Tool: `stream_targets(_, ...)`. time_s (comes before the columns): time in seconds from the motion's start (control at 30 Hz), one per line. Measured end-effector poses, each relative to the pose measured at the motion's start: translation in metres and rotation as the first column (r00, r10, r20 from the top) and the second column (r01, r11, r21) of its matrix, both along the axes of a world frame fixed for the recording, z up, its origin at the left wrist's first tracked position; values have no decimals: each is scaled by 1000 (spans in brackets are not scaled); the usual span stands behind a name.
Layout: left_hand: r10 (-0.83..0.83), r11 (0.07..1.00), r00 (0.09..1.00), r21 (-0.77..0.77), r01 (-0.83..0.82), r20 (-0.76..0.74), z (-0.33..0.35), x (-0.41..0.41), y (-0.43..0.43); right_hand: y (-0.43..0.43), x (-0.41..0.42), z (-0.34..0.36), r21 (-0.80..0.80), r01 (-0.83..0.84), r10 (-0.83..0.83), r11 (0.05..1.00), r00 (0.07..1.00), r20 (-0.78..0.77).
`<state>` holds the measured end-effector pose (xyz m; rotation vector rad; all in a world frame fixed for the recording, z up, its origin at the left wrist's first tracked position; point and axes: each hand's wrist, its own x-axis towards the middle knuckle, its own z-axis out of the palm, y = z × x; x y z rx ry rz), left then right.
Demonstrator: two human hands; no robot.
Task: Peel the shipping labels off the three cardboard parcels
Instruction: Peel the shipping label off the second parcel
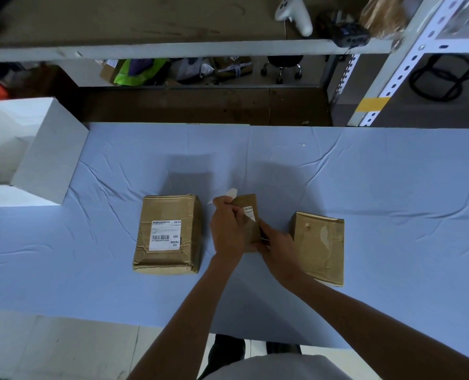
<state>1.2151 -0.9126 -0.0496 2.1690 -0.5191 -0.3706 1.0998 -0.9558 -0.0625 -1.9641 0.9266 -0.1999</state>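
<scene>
Three brown cardboard parcels lie on a blue cloth. The left parcel [169, 234] carries a full white shipping label [165, 235] on top. On the middle parcel [248, 215], a white label [248, 212] is partly lifted; my left hand [226, 229] pinches its peeled end, which curls up past the fingers. My right hand [276, 246] grips the near right side of this parcel. The right parcel [319, 246] shows a bare top with a pale mark and no label.
A white box [47, 149] stands at the table's left edge. The blue cloth [365, 174] covers the table. Behind it is a metal shelf rack [392, 78] with a white controller [296, 12] on its upper board.
</scene>
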Motion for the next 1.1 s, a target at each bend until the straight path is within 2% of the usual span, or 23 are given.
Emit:
stream_targets(0.2,54,994,998,-93,-55,-16,2,1,3,-1,2,1,8,5,-5,1000,1000,-7)
stream_targets(0.47,72,997,997,-23,-72,4,3,-3,-2,-2,4,-2,-22,-28,27,999,999,-42)
stream_targets(0.7,76,992,993,96,-84,90,-1,-3,-5,-3,4,-5,-37,-34,32,999,999,-43)
stream_targets(1.1,-7,1000,999,24,6,43,1,1,-1,-6,5,-4,-45,-49,47,998,997,-54)
